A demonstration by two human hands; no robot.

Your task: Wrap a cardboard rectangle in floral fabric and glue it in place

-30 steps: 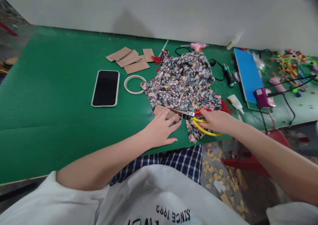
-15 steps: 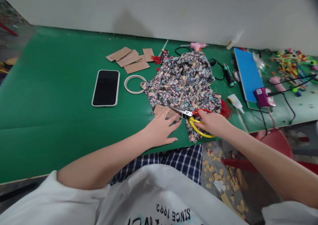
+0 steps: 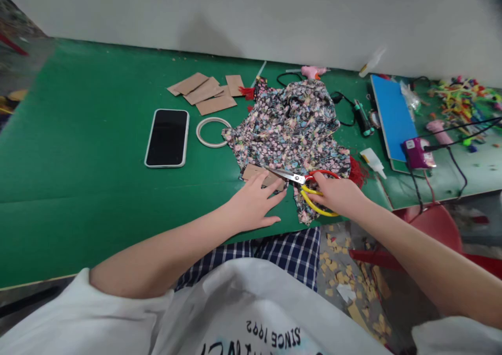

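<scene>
With fingers spread, my left hand [image 3: 254,201] presses flat on a small piece of brown cardboard [image 3: 253,172] that lies on the floral cloth [image 3: 292,127]. My right hand [image 3: 339,194] grips scissors [image 3: 295,178] with one red and one yellow handle. The blades point left along the cardboard's upper edge, over the cloth; whether they touch the fabric I cannot tell. A strip of the cloth hangs toward me below the scissors. Red threads [image 3: 357,172] stick out at the cloth's right side.
On the green table [image 3: 78,135] lie a phone [image 3: 167,138], a tape roll [image 3: 199,133] and several cardboard pieces [image 3: 216,105]. To the right are a glue bottle [image 3: 373,162], a utility knife [image 3: 363,118], a blue board [image 3: 392,114], a purple box [image 3: 418,153] and a pink glue gun [image 3: 312,72].
The scissors and my right hand have barely shifted. My left hand stays in place on the cardboard.
</scene>
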